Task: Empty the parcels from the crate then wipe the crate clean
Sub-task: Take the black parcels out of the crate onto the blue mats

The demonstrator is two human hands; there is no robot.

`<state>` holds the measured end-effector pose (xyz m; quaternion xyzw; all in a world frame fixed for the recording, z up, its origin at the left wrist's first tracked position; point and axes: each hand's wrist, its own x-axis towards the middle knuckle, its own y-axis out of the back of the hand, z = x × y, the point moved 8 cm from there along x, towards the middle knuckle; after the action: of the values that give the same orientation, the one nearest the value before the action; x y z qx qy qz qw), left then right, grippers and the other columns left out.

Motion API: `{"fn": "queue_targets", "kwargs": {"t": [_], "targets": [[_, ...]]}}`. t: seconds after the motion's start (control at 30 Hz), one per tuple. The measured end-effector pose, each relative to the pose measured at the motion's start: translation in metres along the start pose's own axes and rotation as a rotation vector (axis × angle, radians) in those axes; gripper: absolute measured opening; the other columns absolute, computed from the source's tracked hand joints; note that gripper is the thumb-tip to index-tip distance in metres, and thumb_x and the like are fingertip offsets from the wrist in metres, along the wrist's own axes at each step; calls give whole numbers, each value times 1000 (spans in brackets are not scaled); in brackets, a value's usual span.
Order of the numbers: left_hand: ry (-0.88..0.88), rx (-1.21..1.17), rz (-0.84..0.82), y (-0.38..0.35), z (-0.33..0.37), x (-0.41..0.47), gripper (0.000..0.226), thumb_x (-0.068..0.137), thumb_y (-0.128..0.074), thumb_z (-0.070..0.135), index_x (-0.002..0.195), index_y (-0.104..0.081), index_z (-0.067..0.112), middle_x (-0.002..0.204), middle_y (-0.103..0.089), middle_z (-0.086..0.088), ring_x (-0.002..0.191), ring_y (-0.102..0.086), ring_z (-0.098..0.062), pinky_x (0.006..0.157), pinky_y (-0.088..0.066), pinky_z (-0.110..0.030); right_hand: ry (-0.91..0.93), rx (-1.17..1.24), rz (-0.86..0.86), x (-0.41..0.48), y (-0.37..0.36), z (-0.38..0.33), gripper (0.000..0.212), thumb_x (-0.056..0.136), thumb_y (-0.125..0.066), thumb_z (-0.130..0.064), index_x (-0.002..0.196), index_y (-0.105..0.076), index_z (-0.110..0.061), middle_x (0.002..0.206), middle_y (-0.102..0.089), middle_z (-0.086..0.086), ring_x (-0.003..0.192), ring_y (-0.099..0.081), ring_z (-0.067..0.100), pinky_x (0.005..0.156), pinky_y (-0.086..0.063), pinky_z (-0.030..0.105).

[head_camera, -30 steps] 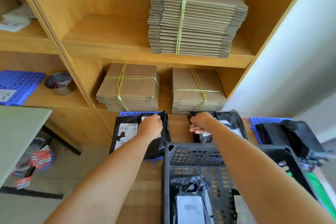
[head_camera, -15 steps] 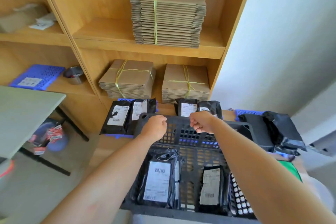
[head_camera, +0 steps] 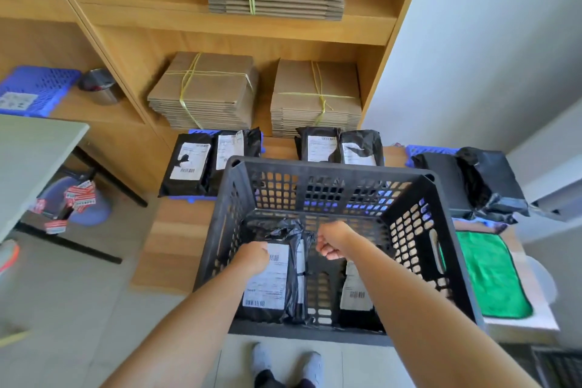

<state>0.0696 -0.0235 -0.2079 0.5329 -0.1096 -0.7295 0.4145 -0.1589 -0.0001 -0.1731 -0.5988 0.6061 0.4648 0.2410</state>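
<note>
Because the black perforated plastic crate (head_camera: pixel 409 230) isn't empty, unloading is the step: left hand (head_camera: pixel 252 257) fingers clamp the black white-labelled plastic parcel (head_camera: pixel 267 287) at its seven o'clock; right hand (head_camera: pixel 332 241) fingers curl empty (seemingly). Next: lift it out.

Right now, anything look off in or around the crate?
Nothing spilled. The black plastic parcel at the left hand, inside the black slotted plastic crate, is bunched and crumpled at its top end. Right of the crate, loose black bags sit in a rumpled heap on a blue tray, unlike the flat labelled parcels beyond it.
</note>
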Motion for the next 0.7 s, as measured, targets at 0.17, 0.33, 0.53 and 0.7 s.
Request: {"fn": "queue_targets", "kwargs": {"t": [0.17, 0.33, 0.53, 0.7], "targets": [[21, -169, 71, -17, -5, 11, 50, 104, -34, 16, 151, -45, 28, 137, -60, -13, 55, -51, -15, 41, -36, -19, -48, -63, -116, 32, -41, 31, 33, 101, -49, -22, 125, -53, -1, 112, -66, 14, 91, -71, 27, 69, -58, 32], [119, -211, 34, -27, 0, 8, 53, 103, -40, 22, 153, -28, 13, 132, -57, -17, 90, -61, -26, 65, -47, -30, -93, -18, -91, 49, -60, 51, 45, 93, -63, -32, 133, -48, -15, 109, -59, 4, 89, -60, 20, 77, -57, 36], [239, -476, -175, -39, -7, 11, 29, 94, -45, 14, 117, -63, 10, 107, -72, -7, 101, -68, -26, 94, -57, -45, -72, 43, -70, 49, -43, 50, 36, 85, -75, -27, 114, -61, -11, 107, -66, 7, 93, -65, 24, 70, -59, 33], [161, -591, -211, -6, 26, -24, 20, 98, -46, 6, 109, -63, 10, 103, -74, -6, 98, -68, -22, 89, -55, -39, 1, 61, -164, 16, -19, 20, 41, 83, -77, -20, 116, -54, -15, 115, -69, 6, 108, -66, 25, 78, -60, 35]]}}
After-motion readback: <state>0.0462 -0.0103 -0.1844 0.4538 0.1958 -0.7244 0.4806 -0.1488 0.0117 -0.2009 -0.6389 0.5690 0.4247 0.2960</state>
